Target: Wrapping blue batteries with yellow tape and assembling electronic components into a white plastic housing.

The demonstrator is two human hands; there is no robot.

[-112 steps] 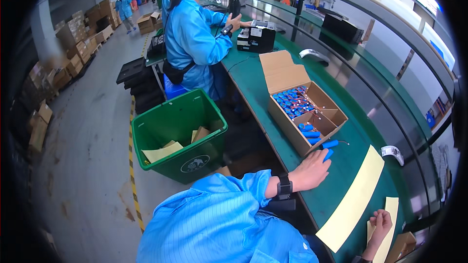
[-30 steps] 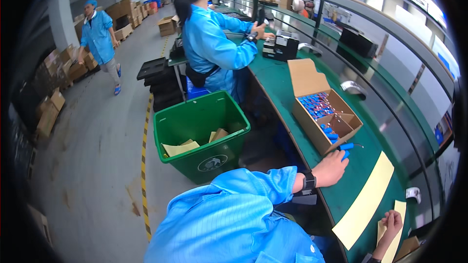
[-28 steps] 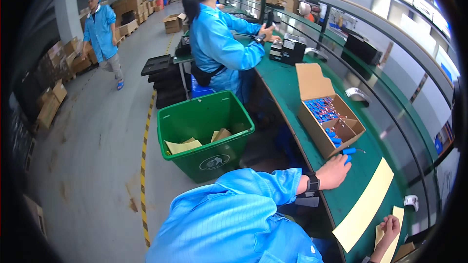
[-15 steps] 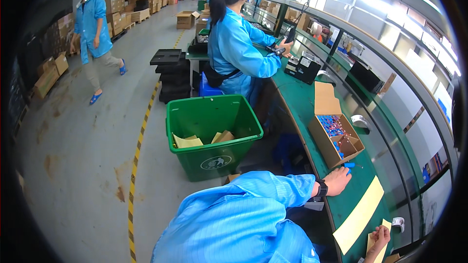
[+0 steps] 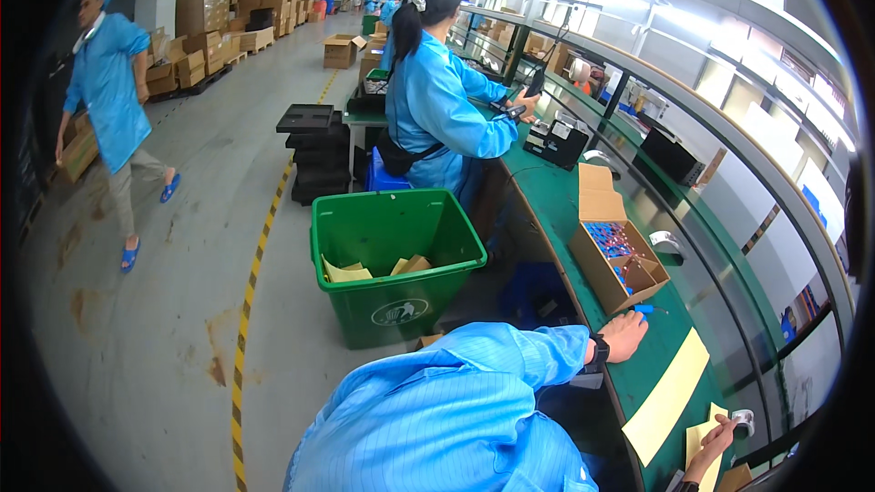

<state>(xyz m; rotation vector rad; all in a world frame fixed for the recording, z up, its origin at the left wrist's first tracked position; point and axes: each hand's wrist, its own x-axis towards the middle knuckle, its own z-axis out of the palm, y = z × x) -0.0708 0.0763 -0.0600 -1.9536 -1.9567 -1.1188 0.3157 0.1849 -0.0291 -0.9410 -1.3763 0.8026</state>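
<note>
My left hand (image 5: 624, 337), with a dark wrist strap, rests on the green bench beside the open cardboard box. Its partly curled fingers are at a small blue wired part (image 5: 644, 309), which pokes out past the fingertips. At the lower right, my right hand (image 5: 714, 446) is over a small yellow paper piece (image 5: 697, 430). Its fingers stretch toward a white rounded object (image 5: 744, 423); whether they touch it I cannot tell. Between the hands lies a long yellow paper strip (image 5: 670, 398). The open cardboard box (image 5: 612, 284) holds several blue parts with reddish wires.
A green bin (image 5: 392, 301) with paper and cardboard scraps stands left of the bench (image 5: 570, 260). Farther along, a co-worker (image 5: 447, 118) in blue handles a dark device near a black box (image 5: 556, 141). Another person (image 5: 114, 96) walks on the left. Black trays (image 5: 319, 159) are stacked behind the bin.
My right hand's fingers have extended from a curled pose over the paper toward the white object. My left hand stays by the blue part. The walking person has come nearer on the left.
</note>
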